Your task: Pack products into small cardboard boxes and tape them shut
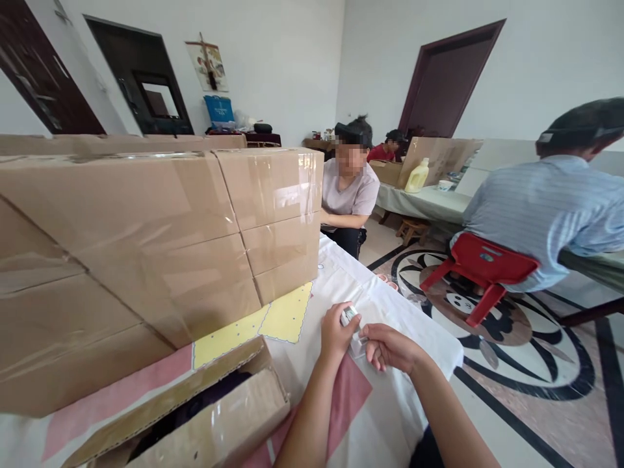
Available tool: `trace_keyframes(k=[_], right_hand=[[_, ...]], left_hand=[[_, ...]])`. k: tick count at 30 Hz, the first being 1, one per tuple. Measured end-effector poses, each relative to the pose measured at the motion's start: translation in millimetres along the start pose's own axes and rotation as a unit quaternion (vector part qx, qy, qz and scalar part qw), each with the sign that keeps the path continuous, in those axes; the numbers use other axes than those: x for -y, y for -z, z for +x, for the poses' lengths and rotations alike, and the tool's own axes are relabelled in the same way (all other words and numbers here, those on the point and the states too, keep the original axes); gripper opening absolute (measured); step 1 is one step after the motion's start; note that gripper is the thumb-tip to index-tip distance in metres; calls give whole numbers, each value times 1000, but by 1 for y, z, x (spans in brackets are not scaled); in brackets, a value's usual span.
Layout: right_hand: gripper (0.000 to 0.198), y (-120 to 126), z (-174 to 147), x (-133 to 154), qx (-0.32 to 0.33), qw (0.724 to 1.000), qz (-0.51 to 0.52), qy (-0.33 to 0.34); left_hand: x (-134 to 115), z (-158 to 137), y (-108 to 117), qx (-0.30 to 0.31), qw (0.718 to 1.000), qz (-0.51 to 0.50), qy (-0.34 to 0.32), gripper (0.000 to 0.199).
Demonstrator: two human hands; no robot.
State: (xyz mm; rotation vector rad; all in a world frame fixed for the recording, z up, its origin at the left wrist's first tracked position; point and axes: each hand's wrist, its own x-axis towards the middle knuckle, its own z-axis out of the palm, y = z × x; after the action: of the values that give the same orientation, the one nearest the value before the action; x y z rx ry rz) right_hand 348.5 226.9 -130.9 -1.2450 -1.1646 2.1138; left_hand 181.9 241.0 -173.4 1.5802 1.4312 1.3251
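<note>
Pinching a small white piece [349, 316] in the left hand [336, 333], fingers curled tight round it, thumb on top, just above the near edge of the worktop [390, 403]. Meeting it from the other side with the right hand [390, 348], fingers bent inward, tips at something pale and clear-looking [359, 342] directly under the piece; too small and blurred to tell whether actually gripped or only touched. Judged as mid-handling: holding the piece steady between both hands, close together, nothing set down. Seemingly calling next for a firm left pinch and fine fingertip work from the right, with little room to slip. Below the hands, a white cloth with pink and yellow patches over the worktop. To the left and nearer, an open carton [205, 416], flap up, dark inside, contents not readable. Behind that, filling the left of the view, a stack of sealed, taped cartons [146, 247]. Past the far end of the worktop, a seated person in a pale top [348, 195], arms folded in front. Well off to the right, another person in a striped shirt [546, 214] on a red chair [480, 266] at a separate table, back turned, with a yellow jug [418, 177] farther along it.
</note>
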Motion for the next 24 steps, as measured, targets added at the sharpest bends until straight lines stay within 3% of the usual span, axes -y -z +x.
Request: trace_keyframes(k=[6,15,24], right_hand=[[19,-20,-4,-6,-97,994,13,53],[27,-49,-9,9,-247,961,-110,58],[27,-46,-15,9,-302,930,-198,70]], left_hand=[[1,-1,-3,-11,1000,1,3,34],[-8,-7,7,27,1000,-9,1,38],[-15,-7,10,22,999,-11,25,36]])
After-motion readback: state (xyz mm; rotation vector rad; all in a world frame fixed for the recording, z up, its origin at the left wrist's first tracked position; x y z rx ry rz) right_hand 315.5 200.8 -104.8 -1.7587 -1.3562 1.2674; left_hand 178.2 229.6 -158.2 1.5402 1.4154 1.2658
